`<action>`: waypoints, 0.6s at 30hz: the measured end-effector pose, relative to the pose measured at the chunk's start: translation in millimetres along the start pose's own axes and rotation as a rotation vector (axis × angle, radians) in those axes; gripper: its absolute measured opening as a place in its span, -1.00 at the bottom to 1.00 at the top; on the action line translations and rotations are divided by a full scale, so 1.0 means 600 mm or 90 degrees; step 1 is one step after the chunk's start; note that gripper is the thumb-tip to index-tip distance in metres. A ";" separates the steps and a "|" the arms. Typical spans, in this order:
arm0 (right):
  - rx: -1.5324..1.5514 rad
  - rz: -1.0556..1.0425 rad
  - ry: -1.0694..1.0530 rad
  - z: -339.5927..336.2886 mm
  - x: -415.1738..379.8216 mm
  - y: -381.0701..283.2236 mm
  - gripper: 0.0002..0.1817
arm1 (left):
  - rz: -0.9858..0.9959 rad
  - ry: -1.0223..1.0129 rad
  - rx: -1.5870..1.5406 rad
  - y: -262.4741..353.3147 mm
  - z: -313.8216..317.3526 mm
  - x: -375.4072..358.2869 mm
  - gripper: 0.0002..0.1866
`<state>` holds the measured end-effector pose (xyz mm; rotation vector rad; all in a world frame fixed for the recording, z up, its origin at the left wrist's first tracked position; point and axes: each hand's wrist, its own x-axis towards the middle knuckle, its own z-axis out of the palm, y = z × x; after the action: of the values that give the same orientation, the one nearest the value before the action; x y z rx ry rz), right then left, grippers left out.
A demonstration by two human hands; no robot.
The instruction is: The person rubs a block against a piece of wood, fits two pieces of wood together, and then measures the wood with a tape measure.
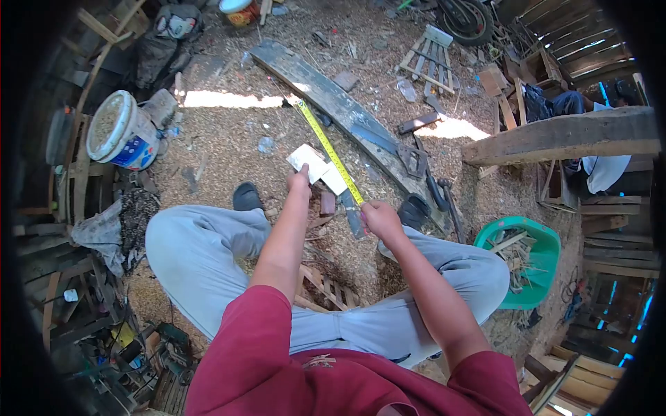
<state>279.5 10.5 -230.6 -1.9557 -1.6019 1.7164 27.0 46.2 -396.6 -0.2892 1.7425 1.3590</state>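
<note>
My left hand (299, 180) grips a pale wooden block (306, 159), its thumb lying over the near edge. Beside that block, a second pale piece (334, 179) shows partly beneath a yellow tape measure (325, 143). The tape's strip runs slanting from near the long plank down to my right hand (381, 221), whose fingers are closed around its near end. Just below the strip, a grey flat tool (352, 214) sits by my right fingers, partly covered. A reddish-brown block (327, 202) lies under the pale pieces.
A long plank (316, 88) crosses the shavings-covered ground, with a handsaw (388, 144) and a hammer (420, 123) on or beside it. At right stand a green tub (551, 263) of wood scraps and a thick beam (562, 133). A white bucket (142, 135) is at left.
</note>
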 end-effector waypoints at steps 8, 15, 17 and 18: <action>0.095 -0.233 0.041 0.028 -0.099 -0.181 -0.57 | 0.195 -0.480 -0.244 0.433 -0.031 -0.118 -0.48; 0.015 -0.403 0.047 0.033 -0.174 -0.221 -0.60 | 0.420 -0.691 -0.199 0.632 -0.166 -0.411 -0.26; 0.009 -0.418 0.039 0.032 -0.196 -0.224 -0.62 | 0.478 -0.748 -0.180 0.625 -0.199 -0.427 -0.11; 0.018 -0.410 0.023 0.023 -0.220 -0.229 -0.63 | 0.486 -0.698 -0.218 0.610 -0.207 -0.416 -0.07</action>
<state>207.0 -30.1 -58.8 -1.2340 -1.8934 1.4114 -124.9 -4.7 34.7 0.8871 0.6653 1.8201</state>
